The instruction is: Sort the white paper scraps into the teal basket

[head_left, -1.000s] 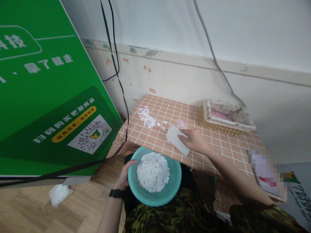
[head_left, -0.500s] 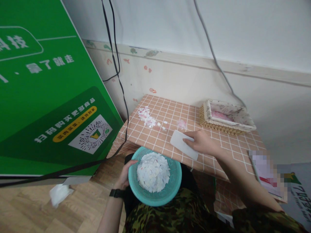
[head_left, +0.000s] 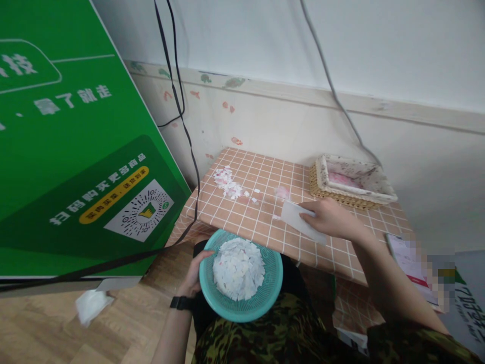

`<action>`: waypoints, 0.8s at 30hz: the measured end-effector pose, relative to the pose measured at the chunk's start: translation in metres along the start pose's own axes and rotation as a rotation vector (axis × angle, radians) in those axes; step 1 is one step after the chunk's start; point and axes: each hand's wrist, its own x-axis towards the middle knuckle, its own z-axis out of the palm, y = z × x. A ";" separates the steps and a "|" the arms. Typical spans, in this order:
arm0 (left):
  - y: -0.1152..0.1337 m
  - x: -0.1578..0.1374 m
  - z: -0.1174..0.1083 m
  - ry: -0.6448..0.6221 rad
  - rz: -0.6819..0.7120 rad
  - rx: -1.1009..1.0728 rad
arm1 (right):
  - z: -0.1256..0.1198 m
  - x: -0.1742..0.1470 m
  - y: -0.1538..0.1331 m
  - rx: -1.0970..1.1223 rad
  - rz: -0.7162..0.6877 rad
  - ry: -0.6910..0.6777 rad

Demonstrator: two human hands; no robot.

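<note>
My left hand point(head_left: 197, 272) grips the left rim of a round turquoise plastic colander point(head_left: 272, 283), which rests at my lap below the table edge. Inside it lies a heap of small white paper scraps point(head_left: 239, 268). Between the fingers of my right hand point(head_left: 326, 218) is a flat, whitish, rounded-corner scraper sheet point(head_left: 302, 221), tilted over the tabletop. A few pale scraps lie by its left end, and a small pinkish patch point(head_left: 282, 193) is just beyond it. More white and pink scraps point(head_left: 228, 183) are strewn at the table's left.
The table has a brown checked cloth point(head_left: 261, 169). A cloth-lined wicker basket point(head_left: 354, 194) stands at its back right; a partly blurred booklet point(head_left: 411, 268) lies at the right edge. Black cables point(head_left: 191, 151) hang beside a green cabinet point(head_left: 76, 151). A white plastic bag point(head_left: 92, 306) is on the floor.
My right hand has moved right and slightly up with the scraper sheet, uncovering a few scraps by its left end. My left hand and the colander have stayed in place.
</note>
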 end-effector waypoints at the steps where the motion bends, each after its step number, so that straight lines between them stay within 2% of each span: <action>1: 0.000 0.000 0.001 0.004 0.003 -0.002 | -0.001 -0.001 0.001 0.000 0.015 0.008; 10: 0.004 -0.010 0.013 0.096 -0.003 -0.015 | 0.009 -0.006 -0.012 0.090 0.051 0.044; 17: 0.001 -0.003 0.004 0.016 0.007 0.003 | 0.016 -0.001 -0.025 0.053 0.079 0.126; 21: 0.000 -0.001 0.002 0.004 0.001 -0.003 | 0.026 0.005 -0.033 0.047 0.044 0.084; 24: 0.001 -0.002 0.003 0.001 0.000 -0.005 | 0.023 0.005 -0.030 -0.006 0.050 0.047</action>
